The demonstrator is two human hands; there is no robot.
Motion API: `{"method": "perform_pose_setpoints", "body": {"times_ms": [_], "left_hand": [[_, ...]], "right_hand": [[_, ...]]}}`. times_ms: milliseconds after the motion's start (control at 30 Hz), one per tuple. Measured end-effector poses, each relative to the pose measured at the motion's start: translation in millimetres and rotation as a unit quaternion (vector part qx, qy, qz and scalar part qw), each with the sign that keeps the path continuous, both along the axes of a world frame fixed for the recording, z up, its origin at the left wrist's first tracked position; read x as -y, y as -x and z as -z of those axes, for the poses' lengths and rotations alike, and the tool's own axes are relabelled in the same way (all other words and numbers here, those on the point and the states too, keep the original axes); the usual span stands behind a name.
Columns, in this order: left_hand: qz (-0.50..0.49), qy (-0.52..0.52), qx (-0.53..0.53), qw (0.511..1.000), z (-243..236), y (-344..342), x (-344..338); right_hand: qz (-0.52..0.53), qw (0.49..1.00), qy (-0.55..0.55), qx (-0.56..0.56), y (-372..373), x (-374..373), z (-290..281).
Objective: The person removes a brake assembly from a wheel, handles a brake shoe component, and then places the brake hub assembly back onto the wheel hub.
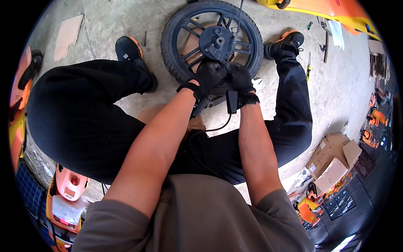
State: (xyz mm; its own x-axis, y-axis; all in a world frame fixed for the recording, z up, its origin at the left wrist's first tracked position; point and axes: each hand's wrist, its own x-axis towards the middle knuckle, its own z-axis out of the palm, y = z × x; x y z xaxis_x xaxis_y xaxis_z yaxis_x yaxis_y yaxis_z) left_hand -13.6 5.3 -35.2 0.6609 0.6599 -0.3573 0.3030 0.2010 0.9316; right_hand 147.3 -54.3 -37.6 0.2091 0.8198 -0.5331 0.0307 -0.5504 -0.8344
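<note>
A black spoked motorcycle wheel [168,46] with its tyre lies flat on the floor between my feet. At its middle is a dark round hub plate [215,41] with a threaded axle end standing up. My left hand [210,74] and my right hand [240,77], both in black gloves, meet over the near side of the wheel, just below the hub plate. Their fingers are curled and close together; what they pinch is hidden. Straps with small black devices circle both wrists, and a black cable [224,126] runs from the right one.
Right of the wheel lies a yellow-handled screwdriver [309,72]. A small dark tool [144,38] rests near my left shoe [128,48]. Orange-yellow bodywork [331,12] juts in at the far right. A flat cardboard piece [68,35] lies far left; an open cardboard box [329,157] stands near right.
</note>
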Motion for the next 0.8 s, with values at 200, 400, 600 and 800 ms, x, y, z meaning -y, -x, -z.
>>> {"method": "perform_pose_setpoints", "body": {"times_ms": [200, 400, 600, 800], "left_hand": [[0.070, -0.159, 0.006, 0.985, 18.0, 0.5, -8.1], [-0.037, 0.084, -0.056, 0.994, -15.5, -3.9, -4.0], [-0.032, 0.086, -0.031, 0.995, -5.1, -5.9, -2.7], [-0.036, 0.153, 0.017, 0.987, -3.4, 3.3, -6.4]], "right_hand": [[0.020, 0.998, 0.009, -0.051, -2.6, 0.3, 4.0], [0.029, 0.999, 0.008, -0.043, 2.2, -2.7, -5.8], [-0.004, 1.000, 0.006, 0.003, 0.1, -3.2, -8.5], [-0.013, 0.999, 0.022, 0.032, 0.4, -4.5, -7.8]]}}
